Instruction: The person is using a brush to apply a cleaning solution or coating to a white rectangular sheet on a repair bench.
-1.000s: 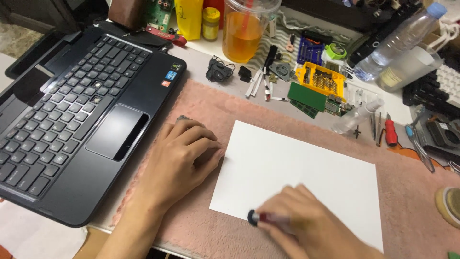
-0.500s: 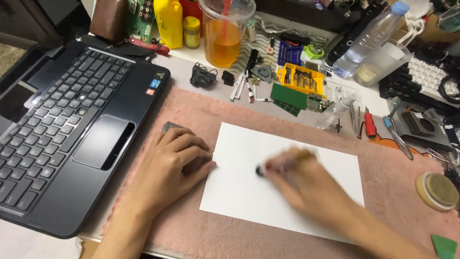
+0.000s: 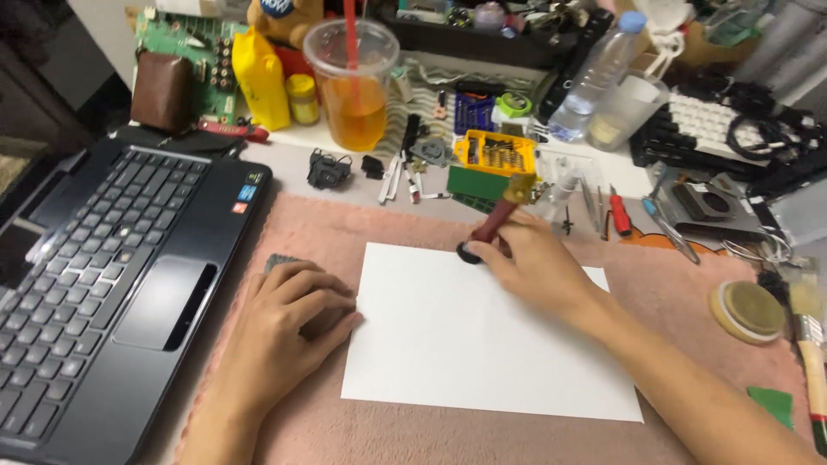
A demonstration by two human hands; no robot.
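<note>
Head view: red-handled tool (image 3: 498, 222), prob. a small screwdriver w/ a black end and a yellowish end, sits in the right hand (image 3: 534, 267), fingers closed round its lower shaft. Long axis runs diagonally: black end down-left, touching or just above the top edge of the white paper sheet (image 3: 482, 336); yellowish end up-right, toward the yellow bit case (image 3: 495, 153). Tilted, not upright.

Left hand (image 3: 284, 331) lies palm-down, fingers curled, at the sheet's left edge, over a small dark grey part (image 3: 280, 261) on the pink mat (image 3: 689, 284); can't tell if it grips the part or only covers it.

Step, as I judge it: tool is being carried or set near the sheet's far edge while the other hand steadies things. Next move prob. calls for bringing the working end onto its target w/ the shaft kept steady; which end is the working one isn't clear.

Around: black laptop (image 3: 95, 275) on the left, cup of orange drink (image 3: 353, 86) w/ a red straw behind, clear plastic bottle (image 3: 594, 77) beyond the case, round tape roll (image 3: 748, 312) and a brush (image 3: 810, 331) at the right, loose small tools on the tabletop (image 3: 284, 159).
</note>
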